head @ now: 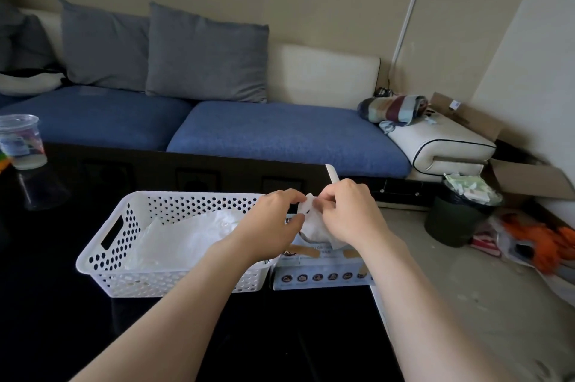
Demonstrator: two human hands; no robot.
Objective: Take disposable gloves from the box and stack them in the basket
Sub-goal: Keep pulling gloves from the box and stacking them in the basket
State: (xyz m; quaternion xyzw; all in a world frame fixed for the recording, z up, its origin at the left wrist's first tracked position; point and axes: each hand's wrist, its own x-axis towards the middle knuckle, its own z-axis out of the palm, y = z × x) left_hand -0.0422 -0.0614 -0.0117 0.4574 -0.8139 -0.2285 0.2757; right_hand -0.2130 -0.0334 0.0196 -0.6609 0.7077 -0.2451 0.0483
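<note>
A white perforated basket (118, 244) stands on the black table, with clear disposable gloves (186, 238) lying flat inside it. Right beside it sits the pale blue glove box (323, 272), mostly hidden under my hands. Above the box, my left hand (273, 223) and my right hand (348, 213) both pinch one crumpled translucent glove (311, 219) between fingertips; its lower part hangs down toward the box opening.
A clear plastic cup (21, 142) stands at the table's far left. Behind the table is a blue sofa (280, 132) with grey cushions. On the floor to the right are a dark bin (460, 213), cardboard boxes (535, 176) and orange clutter.
</note>
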